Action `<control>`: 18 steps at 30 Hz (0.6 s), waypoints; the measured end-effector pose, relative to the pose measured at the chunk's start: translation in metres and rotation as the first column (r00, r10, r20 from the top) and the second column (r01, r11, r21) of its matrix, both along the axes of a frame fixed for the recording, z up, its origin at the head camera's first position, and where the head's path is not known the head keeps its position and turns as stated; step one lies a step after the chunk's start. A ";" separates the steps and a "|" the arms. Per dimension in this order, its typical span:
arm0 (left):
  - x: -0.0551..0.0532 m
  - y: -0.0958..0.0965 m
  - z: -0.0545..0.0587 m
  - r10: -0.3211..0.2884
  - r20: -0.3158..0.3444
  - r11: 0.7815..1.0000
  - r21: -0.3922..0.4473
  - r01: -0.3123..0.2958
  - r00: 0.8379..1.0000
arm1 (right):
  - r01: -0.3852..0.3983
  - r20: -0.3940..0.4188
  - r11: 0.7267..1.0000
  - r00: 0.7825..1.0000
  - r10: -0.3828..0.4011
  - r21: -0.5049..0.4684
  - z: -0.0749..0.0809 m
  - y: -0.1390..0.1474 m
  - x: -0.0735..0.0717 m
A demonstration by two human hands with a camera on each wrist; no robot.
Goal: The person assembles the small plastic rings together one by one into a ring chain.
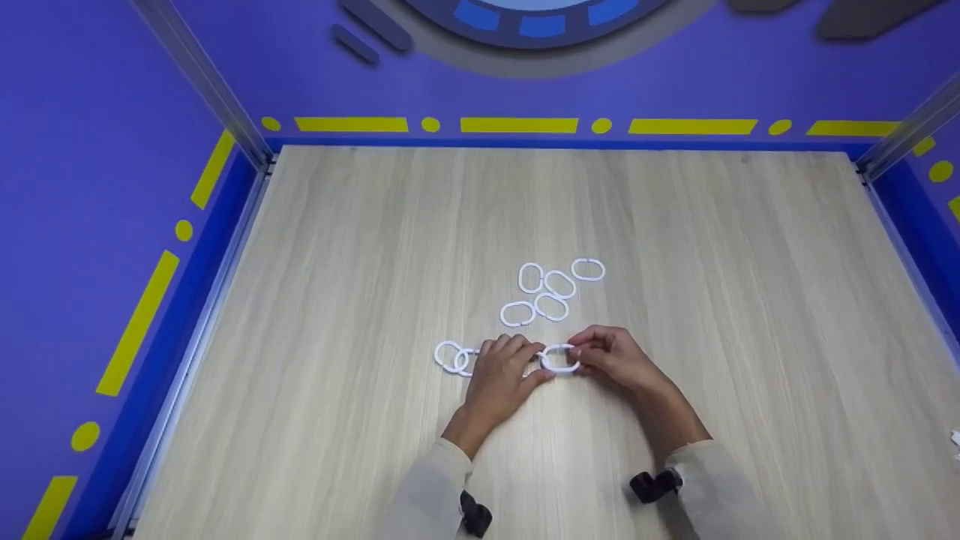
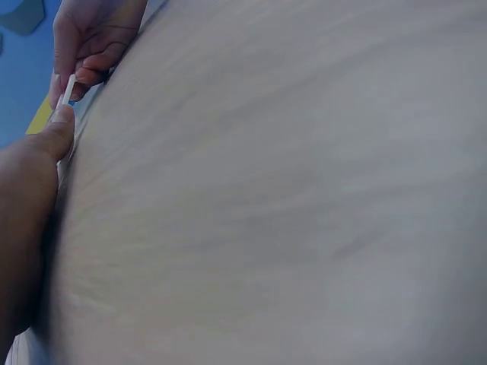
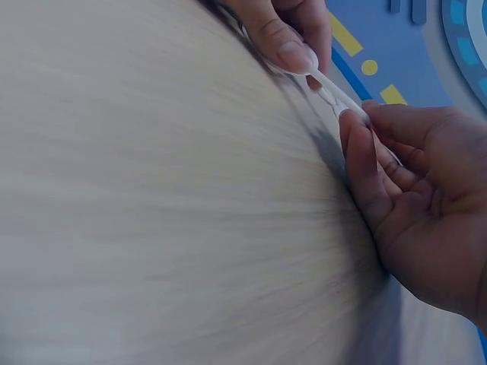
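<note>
Between both hands is a white oval plastic link [image 1: 561, 370], seen edge-on in the right wrist view. My right hand [image 1: 613, 358] pinches its right end between thumb and fingers. At its left end my left hand [image 1: 501, 379] pinches with thumb and forefinger, where it meets another white link mostly hidden by that hand. Out past the left hand's far side, two joined white links [image 1: 438, 356] lie on the table, one running under the hand. In the left wrist view only a sliver of the held link [image 2: 68, 90] shows between the hands.
Several loose white oval links [image 1: 522, 277] lie in a cluster on the wood-grain table [image 1: 360, 247], beyond the hands. Blue-purple panels [image 1: 525, 97] with yellow marks border the table at the back and sides. A small white piece [image 1: 955, 437] sits at the far right edge.
</note>
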State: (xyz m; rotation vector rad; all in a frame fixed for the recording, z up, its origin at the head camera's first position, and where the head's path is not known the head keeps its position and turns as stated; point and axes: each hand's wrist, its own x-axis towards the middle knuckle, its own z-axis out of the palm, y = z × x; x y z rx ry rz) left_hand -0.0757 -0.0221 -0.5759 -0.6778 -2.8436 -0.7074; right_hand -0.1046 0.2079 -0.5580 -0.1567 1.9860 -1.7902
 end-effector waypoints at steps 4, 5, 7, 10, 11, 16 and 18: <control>0.000 -0.001 -0.002 -0.002 0.010 1.000 -0.010 0.002 1.000 | 0.009 0.040 1.000 0.999 -0.010 0.023 0.003 0.001 -0.006; 0.000 -0.001 -0.002 -0.005 0.009 1.000 -0.011 0.005 1.000 | 0.028 0.043 0.999 0.999 -0.029 0.034 0.003 0.000 -0.008; 0.000 -0.002 -0.002 -0.008 -0.001 1.000 -0.016 0.008 1.000 | 0.084 0.025 0.994 0.996 -0.086 0.070 0.005 -0.001 -0.013; 0.000 -0.002 -0.003 -0.009 -0.013 1.000 -0.026 0.009 1.000 | 0.176 -0.082 0.971 0.983 -0.164 0.161 0.006 -0.006 -0.021; 0.000 -0.002 -0.003 -0.010 -0.014 1.000 -0.029 0.009 1.000 | 0.203 -0.139 0.959 0.974 -0.177 0.197 0.005 -0.008 -0.025; -0.001 -0.002 -0.002 -0.011 -0.008 0.999 -0.036 0.010 1.000 | 0.291 -0.375 0.879 0.916 -0.142 0.379 0.008 -0.020 -0.042; 0.000 -0.001 -0.002 -0.014 -0.008 0.999 -0.037 0.014 1.000 | 0.310 -0.413 0.851 0.902 -0.123 0.424 0.009 -0.024 -0.049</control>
